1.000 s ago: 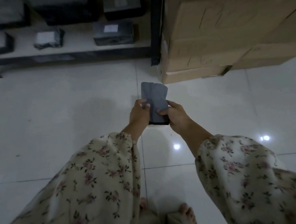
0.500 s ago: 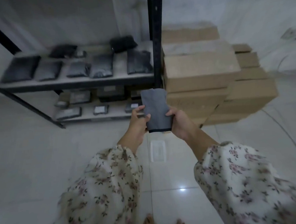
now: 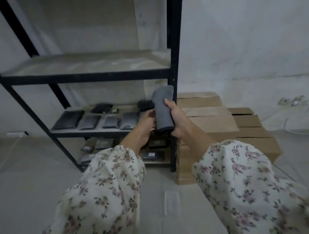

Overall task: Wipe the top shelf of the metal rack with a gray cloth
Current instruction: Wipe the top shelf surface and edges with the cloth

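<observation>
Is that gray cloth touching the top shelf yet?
Apart. The head view shows the gray cloth gripped in the right hand, below the top shelf, with a clear gap between.

Stacked boxes point(image 3: 213, 117) right of the rack point(image 3: 172, 43), packets point(image 3: 90, 121) on its middle shelf point(image 3: 89, 132)

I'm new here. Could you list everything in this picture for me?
rack: one, black, against the wall
top shelf: one, pale, highest board in view
packets: several, dark, on the lower shelves
boxes: several, brown, stacked right of the rack
floor: one, pale tiles, underfoot
cloth: one, gray, folded, in front of the rack
sleeves: two, cream floral, foreground
left hand: one, against the cloth's left side
right hand: one, gripping the cloth
</observation>
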